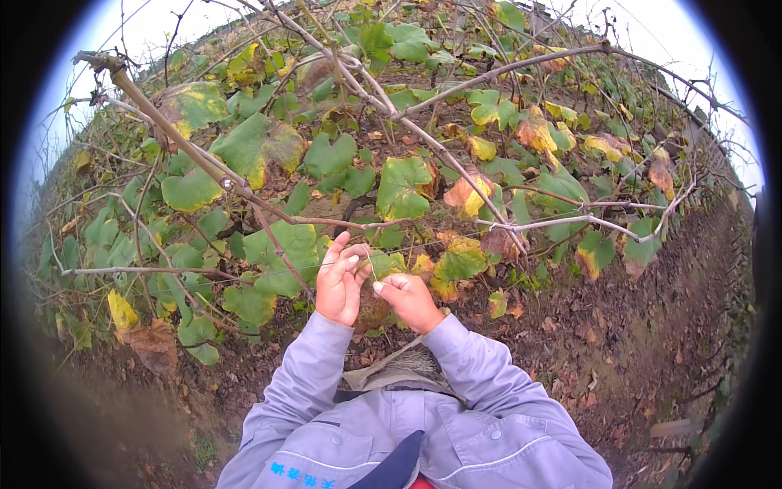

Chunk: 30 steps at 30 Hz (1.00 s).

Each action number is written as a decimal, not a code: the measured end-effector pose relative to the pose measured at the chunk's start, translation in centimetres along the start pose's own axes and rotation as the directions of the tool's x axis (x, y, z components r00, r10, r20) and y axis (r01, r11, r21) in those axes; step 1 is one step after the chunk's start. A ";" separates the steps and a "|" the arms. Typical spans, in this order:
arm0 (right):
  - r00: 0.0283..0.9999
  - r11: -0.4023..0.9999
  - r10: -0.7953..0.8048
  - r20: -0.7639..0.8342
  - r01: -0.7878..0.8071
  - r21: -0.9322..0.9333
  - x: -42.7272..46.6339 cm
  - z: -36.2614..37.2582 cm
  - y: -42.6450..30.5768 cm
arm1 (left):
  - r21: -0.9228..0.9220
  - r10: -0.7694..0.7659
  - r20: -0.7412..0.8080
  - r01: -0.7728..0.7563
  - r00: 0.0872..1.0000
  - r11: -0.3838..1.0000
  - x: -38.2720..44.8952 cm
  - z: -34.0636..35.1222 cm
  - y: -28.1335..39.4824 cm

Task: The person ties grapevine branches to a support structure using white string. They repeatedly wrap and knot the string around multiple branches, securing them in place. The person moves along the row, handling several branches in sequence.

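Observation:
My right hand (410, 301) pinches a thin pale tie (370, 264) between thumb and forefinger. The tie runs up toward the fingertips of my left hand (343, 282), whose fingers are partly curled beside a trellis wire (421, 246). Whether the left fingers grip the tie is too small to tell. A brown vine cane (305, 219) reaches across just above my hands. Another pale cane (550, 224) lies along the wire to the right, with a small pale tie (492, 226) around it. Behind my fingers hangs a green-yellow grape leaf (386, 263).
A cloth pouch (366, 376) at my waist holds a bundle of thin strands (410, 362). A thick cane (165, 125) slants in from the upper left, and a forked cane (391, 110) crosses above. Leaf-littered soil (586, 354) slopes at the right.

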State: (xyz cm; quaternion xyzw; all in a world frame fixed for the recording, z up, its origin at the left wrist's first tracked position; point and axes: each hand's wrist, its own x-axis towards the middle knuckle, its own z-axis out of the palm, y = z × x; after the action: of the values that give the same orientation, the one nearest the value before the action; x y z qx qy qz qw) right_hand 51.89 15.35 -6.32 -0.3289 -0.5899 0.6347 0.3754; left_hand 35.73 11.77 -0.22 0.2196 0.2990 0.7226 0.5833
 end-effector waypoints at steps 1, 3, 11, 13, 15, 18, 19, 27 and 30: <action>0.997 0.996 -0.074 0.006 0.074 -0.051 0.0 0.0 0.0 | -0.059 -0.017 0.024 0.018 1.000 0.998 0.1 0.1 0.1; 0.998 0.990 -0.063 -0.004 0.061 -0.128 0.0 0.0 0.0 | -0.021 -0.034 0.018 0.034 0.999 0.999 0.5 0.3 0.0; 0.994 0.973 -0.104 -0.021 0.097 -0.208 -0.3 -0.3 0.0 | 0.059 -0.056 -0.023 0.057 0.998 0.997 0.1 0.3 -0.1; 0.997 0.980 -0.068 -0.027 0.062 -0.189 -0.2 -0.3 0.1 | 0.072 -0.110 -0.048 0.114 0.993 0.991 0.0 -0.1 0.0; 1.000 1.000 -0.009 0.000 0.009 0.011 -0.2 -0.4 0.1 | 0.097 -0.091 -0.006 0.091 0.996 0.991 0.0 -0.7 -0.2; 0.970 0.939 0.219 0.103 -0.238 0.246 -0.4 -1.0 -0.7 | 0.146 -0.029 0.030 0.024 0.999 0.989 0.5 -1.9 -1.0; 0.949 0.897 0.270 0.161 -0.309 0.315 -0.5 -1.3 -1.0 | 0.164 -0.001 0.039 -0.005 0.999 0.986 0.8 -2.2 -1.4; 0.920 0.808 0.254 0.300 -0.372 0.457 0.1 -2.1 -3.2 | 0.326 0.353 0.035 -0.344 0.935 0.880 1.5 -0.4 -2.5; 0.981 0.991 -0.119 0.151 0.127 -0.040 1.0 -2.1 -3.8 | 0.157 0.173 -0.095 -0.157 0.980 0.975 -0.5 0.7 -1.4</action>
State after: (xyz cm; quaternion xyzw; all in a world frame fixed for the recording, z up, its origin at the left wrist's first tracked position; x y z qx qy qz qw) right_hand 53.58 17.34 -2.69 -0.2528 -0.6510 0.6181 0.3607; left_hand 37.29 11.65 -0.67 0.2474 0.3638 0.7551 0.4860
